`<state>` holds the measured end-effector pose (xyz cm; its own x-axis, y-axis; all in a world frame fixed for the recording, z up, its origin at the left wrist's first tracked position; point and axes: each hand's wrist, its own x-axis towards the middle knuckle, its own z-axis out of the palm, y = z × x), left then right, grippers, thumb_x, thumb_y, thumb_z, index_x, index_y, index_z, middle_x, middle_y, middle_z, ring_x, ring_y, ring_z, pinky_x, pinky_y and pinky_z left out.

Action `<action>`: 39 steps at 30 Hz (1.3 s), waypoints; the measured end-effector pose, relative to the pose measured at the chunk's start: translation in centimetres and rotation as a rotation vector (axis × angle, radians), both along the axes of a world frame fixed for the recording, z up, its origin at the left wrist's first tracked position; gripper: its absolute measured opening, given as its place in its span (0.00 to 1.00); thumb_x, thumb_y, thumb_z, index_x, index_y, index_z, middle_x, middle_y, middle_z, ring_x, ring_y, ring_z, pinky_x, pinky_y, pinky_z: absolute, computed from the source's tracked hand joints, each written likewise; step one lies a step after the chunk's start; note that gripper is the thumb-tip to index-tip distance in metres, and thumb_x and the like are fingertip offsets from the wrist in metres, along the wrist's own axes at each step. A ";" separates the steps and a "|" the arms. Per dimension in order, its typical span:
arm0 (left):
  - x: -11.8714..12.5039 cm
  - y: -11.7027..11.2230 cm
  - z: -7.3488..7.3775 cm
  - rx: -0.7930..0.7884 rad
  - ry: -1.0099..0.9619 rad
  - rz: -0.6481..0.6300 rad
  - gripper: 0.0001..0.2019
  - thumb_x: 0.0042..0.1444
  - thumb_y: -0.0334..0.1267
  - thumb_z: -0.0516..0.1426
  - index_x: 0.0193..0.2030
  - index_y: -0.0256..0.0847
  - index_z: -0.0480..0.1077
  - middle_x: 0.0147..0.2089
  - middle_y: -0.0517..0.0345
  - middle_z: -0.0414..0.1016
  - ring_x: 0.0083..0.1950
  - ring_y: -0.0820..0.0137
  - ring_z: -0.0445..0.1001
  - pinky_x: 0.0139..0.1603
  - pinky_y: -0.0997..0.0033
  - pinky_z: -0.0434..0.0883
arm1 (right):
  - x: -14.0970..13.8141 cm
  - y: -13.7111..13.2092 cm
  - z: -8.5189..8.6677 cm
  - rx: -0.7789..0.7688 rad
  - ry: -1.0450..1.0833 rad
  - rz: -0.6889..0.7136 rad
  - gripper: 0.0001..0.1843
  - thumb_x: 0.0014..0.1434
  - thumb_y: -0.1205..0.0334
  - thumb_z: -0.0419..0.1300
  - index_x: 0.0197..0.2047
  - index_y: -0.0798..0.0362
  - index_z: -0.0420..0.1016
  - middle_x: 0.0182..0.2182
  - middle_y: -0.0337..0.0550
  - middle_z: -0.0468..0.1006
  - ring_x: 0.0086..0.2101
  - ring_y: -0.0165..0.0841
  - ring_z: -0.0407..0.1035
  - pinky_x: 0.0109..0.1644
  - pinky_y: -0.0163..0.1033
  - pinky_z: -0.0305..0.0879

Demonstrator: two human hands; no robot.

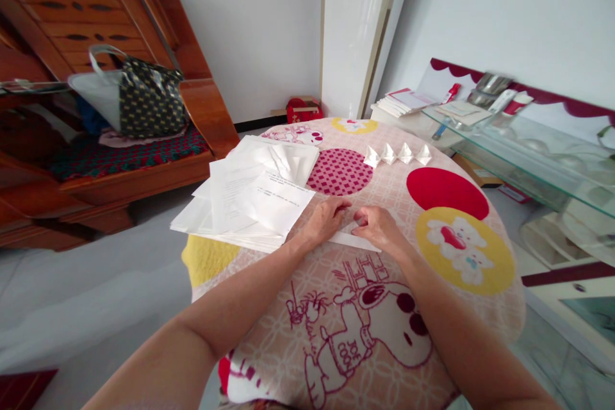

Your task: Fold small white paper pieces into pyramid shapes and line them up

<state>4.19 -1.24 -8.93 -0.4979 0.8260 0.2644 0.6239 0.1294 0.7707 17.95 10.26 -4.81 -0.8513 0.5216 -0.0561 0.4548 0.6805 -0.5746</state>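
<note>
A white piece of paper (358,241) lies low on the table between my hands, its long straight edge toward me. My left hand (327,221) is closed at the paper's left side, fingers curled inward. From the right, my right hand (378,225) closes on the same paper with bent fingers, close to the left fingertips. The hands partly cover the paper, so its full shape is hidden. Beside my left hand is a loose stack of white sheets (240,205), some with printed text. Several small pointed folded-paper pieces (388,154) stand in a row beyond my right hand.
A patterned cloth (461,320) covers the round table. On the left stands a wooden bench (192,102) with a dark patterned bag (151,96) on it. A glass-topped cabinet (538,154) at the right holds papers and metal bowls. A tall white appliance (348,38) stands behind.
</note>
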 end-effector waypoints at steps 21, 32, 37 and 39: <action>1.0 -1.0 1.9 0.454 -0.887 -0.129 0.19 0.57 0.52 0.67 0.44 0.37 0.76 0.41 0.54 0.80 0.39 0.70 0.78 0.44 0.68 0.77 | 1.5 2.2 -0.5 -1.122 0.532 -0.254 0.18 0.38 0.55 0.76 0.25 0.51 0.72 0.16 0.34 0.72 0.18 0.28 0.64 0.22 0.34 0.57; 1.0 -0.8 1.4 0.494 -0.932 -0.133 0.19 0.52 0.46 0.71 0.44 0.39 0.75 0.35 0.60 0.76 0.34 0.74 0.75 0.39 0.72 0.75 | 1.4 2.0 -1.3 -1.204 0.480 -0.222 0.18 0.38 0.54 0.77 0.27 0.50 0.74 0.17 0.35 0.74 0.18 0.29 0.66 0.22 0.34 0.59; 1.1 -0.8 1.7 0.508 -0.946 -0.128 0.22 0.51 0.44 0.71 0.50 0.39 0.73 0.40 0.56 0.79 0.38 0.71 0.76 0.40 0.71 0.75 | 1.3 1.7 -1.5 -1.234 0.485 -0.241 0.19 0.38 0.53 0.78 0.25 0.50 0.74 0.17 0.35 0.74 0.18 0.29 0.66 0.22 0.33 0.60; 1.1 -0.8 1.7 0.512 -0.905 -0.090 0.24 0.50 0.43 0.71 0.52 0.40 0.73 0.45 0.53 0.80 0.42 0.69 0.77 0.41 0.71 0.74 | 1.4 1.7 -1.5 -1.224 0.488 -0.249 0.19 0.38 0.53 0.78 0.25 0.50 0.73 0.17 0.35 0.74 0.19 0.28 0.66 0.22 0.33 0.60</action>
